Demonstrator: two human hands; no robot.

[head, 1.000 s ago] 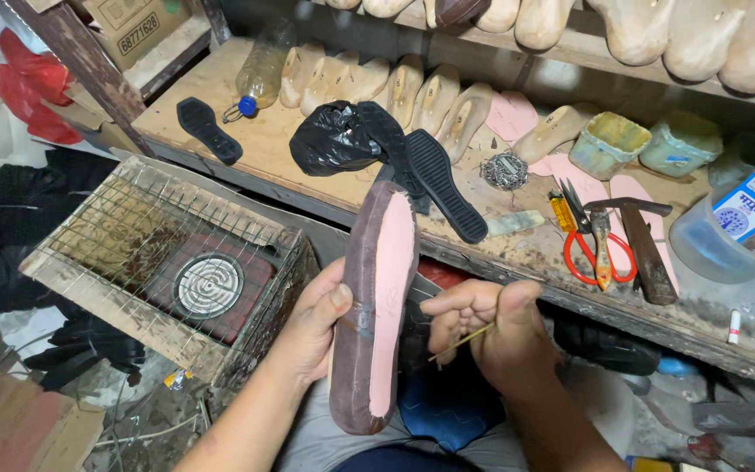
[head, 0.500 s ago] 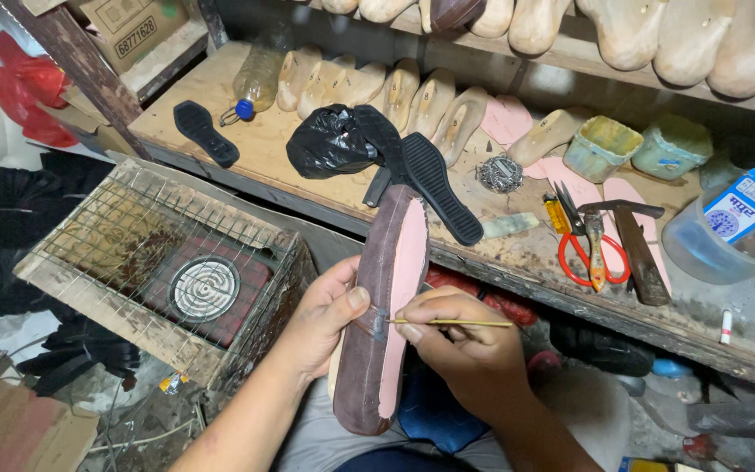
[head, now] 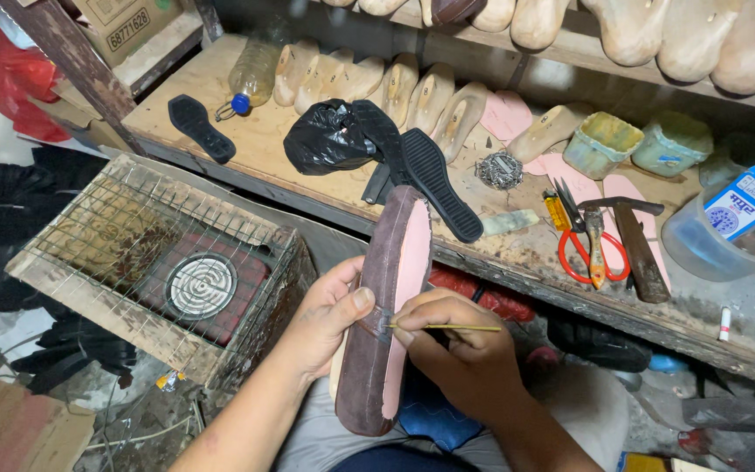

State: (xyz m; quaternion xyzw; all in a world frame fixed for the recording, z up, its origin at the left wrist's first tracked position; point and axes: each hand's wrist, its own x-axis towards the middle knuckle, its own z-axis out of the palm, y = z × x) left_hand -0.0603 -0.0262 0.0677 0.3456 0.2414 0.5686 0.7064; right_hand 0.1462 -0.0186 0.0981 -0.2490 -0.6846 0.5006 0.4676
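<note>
My left hand [head: 329,319] grips the side of a shoe upper on a last [head: 386,306], brown suede around the edge with a pink insole face turned up. It stands tilted over my lap, toe toward the bench. My right hand [head: 465,354] holds a thin yellow brush [head: 447,328] by its stick, the tip touching the suede edge near my left thumb.
A wooden bench [head: 308,166] holds black soles [head: 434,179], a black plastic bag [head: 329,135], wooden lasts [head: 395,83], red-handled scissors [head: 592,249], a hammer [head: 635,245], glue tubs [head: 600,144] and a plastic jug [head: 736,223]. A wire-caged electric heater [head: 194,284] sits left of my knee.
My right hand has come up from the lower edge of the shoe, and the brush tip now rests on the suede rim beside my left thumb. The shoe stays in my left hand.
</note>
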